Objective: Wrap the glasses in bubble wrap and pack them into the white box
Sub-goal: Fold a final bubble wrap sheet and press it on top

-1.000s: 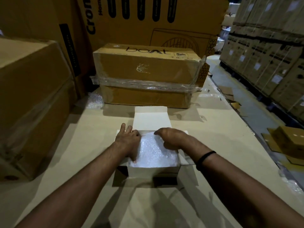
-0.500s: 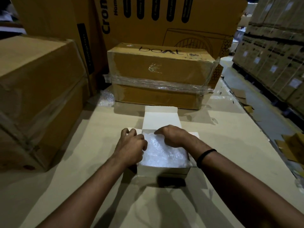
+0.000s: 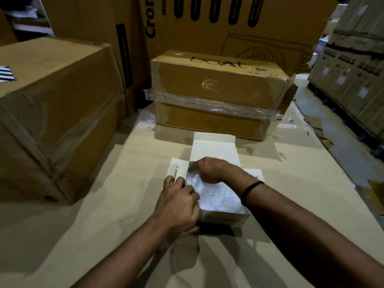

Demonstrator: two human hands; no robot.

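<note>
The white box (image 3: 225,216) sits open in the middle of the frame on a cardboard surface (image 3: 99,215), with both hands right at it. The left hand (image 3: 178,201) is on the box's left side, fingers curled around the left side flap (image 3: 179,166). The right hand (image 3: 209,169) reaches across into the box's upper-left corner, curled into a loose fist on top of the bubble wrap (image 3: 217,197). Honestly can't tell if it's pinching the wrap or just pushing it down; the fingertips are tucked out of sight.

Count-wise: one white box, one wad of wrap filling it, two hands, one black wristband (image 3: 251,191) on the right wrist. There's also one loose scrap of wrap (image 3: 145,119) further up and left of centre. Three brown cartons sit close by: a big one (image 3: 52,113) at left, a taped one (image 3: 216,90) just above the box, and a tall printed one (image 3: 207,23) along the top. More stacked cartons (image 3: 353,69) run down the right edge.

The box is small, plain white card, with its lid flap (image 3: 214,145) standing up on the upper side. The wrap looks crinkly and shiny, and it covers whatever's underneath.
</note>
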